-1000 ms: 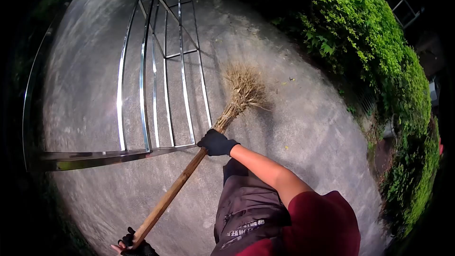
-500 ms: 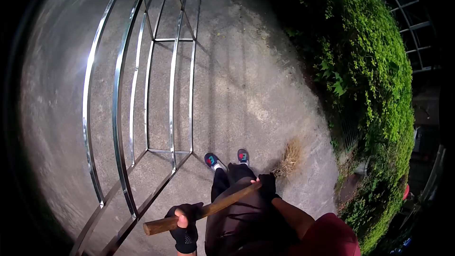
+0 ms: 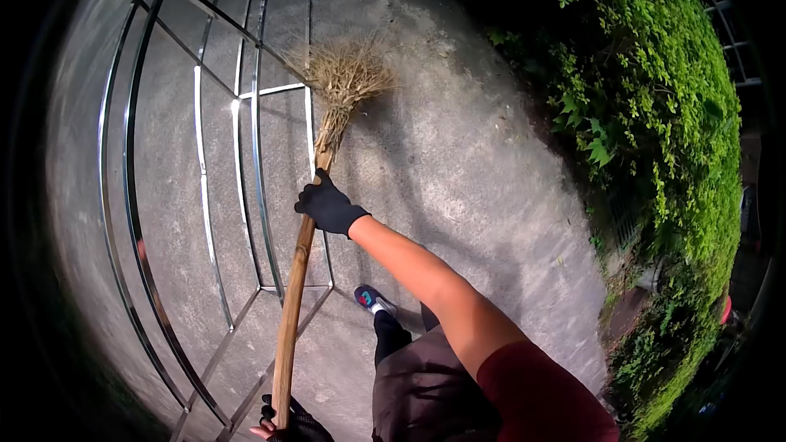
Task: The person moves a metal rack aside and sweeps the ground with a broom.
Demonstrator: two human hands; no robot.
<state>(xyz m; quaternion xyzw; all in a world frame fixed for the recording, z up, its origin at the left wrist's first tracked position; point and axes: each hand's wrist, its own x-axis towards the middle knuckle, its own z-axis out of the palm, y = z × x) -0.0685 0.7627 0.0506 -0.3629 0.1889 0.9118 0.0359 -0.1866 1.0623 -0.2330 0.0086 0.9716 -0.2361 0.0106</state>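
Note:
A broom [image 3: 291,319] with a wooden handle and a head of dry twigs [image 3: 350,74] runs steeply up the view. My right hand [image 3: 329,203], in a black glove, is closed around the handle just below the twigs. At the handle's lower end my left hand [image 3: 296,424], gloved with fingertips bare, is wrapped around the wood and partly cut off by the view's edge. The twigs are in front of me, overlapping a bar of a shiny metal frame [image 3: 203,172]. I cannot tell whether they touch the ground or the bar.
The metal frame of long bars spans the left side, close to the broom. Under everything is grey concrete ground [image 3: 467,172]. A green leafy hedge [image 3: 655,90] lines the right. My shoe [image 3: 368,296] shows beside the frame's near corner.
The broom has swung from my right side to the front, its twigs now far up near the frame. My right hand has moved forward and left; my left hand is lower in view.

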